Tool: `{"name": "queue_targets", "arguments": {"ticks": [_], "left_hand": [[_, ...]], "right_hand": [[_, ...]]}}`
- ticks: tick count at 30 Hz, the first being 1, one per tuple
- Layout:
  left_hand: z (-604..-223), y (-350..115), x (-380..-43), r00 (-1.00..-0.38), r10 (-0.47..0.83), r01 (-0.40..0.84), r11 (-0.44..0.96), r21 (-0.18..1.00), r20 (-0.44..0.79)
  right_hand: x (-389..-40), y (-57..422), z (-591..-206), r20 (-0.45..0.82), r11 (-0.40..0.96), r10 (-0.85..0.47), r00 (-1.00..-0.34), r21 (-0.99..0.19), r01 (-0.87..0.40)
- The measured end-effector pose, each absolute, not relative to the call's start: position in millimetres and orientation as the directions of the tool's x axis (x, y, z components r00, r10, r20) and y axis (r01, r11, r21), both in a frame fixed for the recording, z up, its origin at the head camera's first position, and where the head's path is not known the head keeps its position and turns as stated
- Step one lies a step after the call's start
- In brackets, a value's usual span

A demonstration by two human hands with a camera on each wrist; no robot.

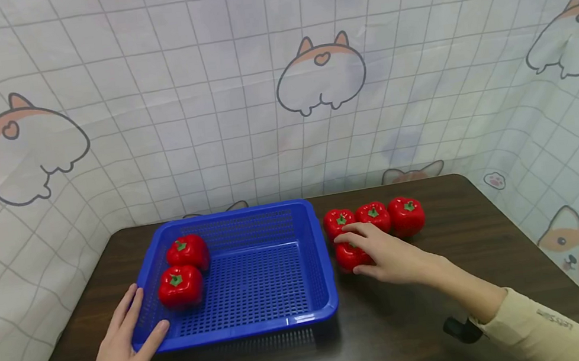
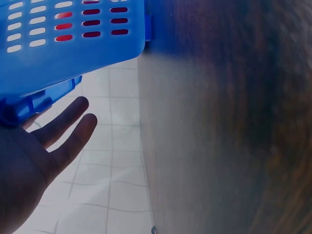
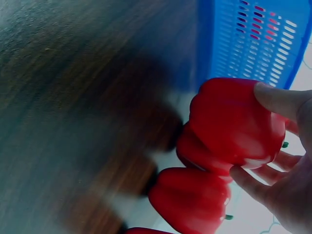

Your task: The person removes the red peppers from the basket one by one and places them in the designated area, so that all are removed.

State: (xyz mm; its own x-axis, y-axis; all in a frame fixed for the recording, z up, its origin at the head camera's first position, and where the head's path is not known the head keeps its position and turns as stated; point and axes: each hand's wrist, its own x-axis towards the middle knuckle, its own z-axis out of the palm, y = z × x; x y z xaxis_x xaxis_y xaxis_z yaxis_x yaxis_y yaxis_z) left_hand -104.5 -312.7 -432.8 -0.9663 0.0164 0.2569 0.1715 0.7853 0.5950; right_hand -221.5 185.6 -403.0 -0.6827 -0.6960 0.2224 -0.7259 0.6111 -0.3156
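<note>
A blue plastic basket (image 1: 247,330) with slotted walls sits on the table. My left hand (image 1: 118,349) rests on its near left corner, fingers extended along the left rim and thumb over the front corner; the left wrist view shows straight fingers beside the basket wall (image 2: 63,63). Two red bell peppers (image 1: 181,287) lie inside at the left. To the right of the basket, my right hand (image 1: 391,255) grips the nearest red bell pepper (image 3: 234,122) of a group, thumb on one side and fingers on the other. Whether that pepper is lifted, I cannot tell.
Behind the gripped pepper stand three more red bell peppers (image 1: 406,216) in a row. The dark wooden table (image 1: 393,335) is enclosed at the back and sides by a white gridded cloth (image 1: 243,150) with cartoon corgis.
</note>
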Motion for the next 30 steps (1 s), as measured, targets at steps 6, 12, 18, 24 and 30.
{"name": "queue_targets", "arguments": {"ticks": [6, 12, 18, 24, 30], "left_hand": [[-434.5, -312.6, -104.7, -0.964, 0.011, 0.173, 0.782, 0.599, 0.264], [-433.4, -312.5, -105.5, -0.967, 0.003, 0.161, 0.784, 0.599, 0.256], [-433.1, -312.5, -106.1, -0.967, -0.003, 0.157, 0.784, 0.601, 0.256], [-432.2, -311.7, -106.0, -0.966, -0.003, 0.159, 0.783, 0.602, 0.259], [-431.5, -310.9, -106.1, -0.967, -0.007, 0.152, 0.784, 0.602, 0.254]], "right_hand": [[-222.2, 184.9, -409.6, 0.241, 0.612, -0.693, -0.679, -0.302, -0.731], [-222.3, 183.8, -413.5, 0.238, 0.613, -0.696, -0.678, -0.295, -0.733], [-222.0, 182.8, -415.3, 0.223, 0.623, -0.694, -0.684, -0.291, -0.726], [-223.3, 182.1, -416.9, 0.244, 0.621, -0.693, -0.679, -0.276, -0.733], [-225.2, 183.6, -412.3, 0.269, 0.636, -0.672, -0.690, -0.268, -0.724]]}}
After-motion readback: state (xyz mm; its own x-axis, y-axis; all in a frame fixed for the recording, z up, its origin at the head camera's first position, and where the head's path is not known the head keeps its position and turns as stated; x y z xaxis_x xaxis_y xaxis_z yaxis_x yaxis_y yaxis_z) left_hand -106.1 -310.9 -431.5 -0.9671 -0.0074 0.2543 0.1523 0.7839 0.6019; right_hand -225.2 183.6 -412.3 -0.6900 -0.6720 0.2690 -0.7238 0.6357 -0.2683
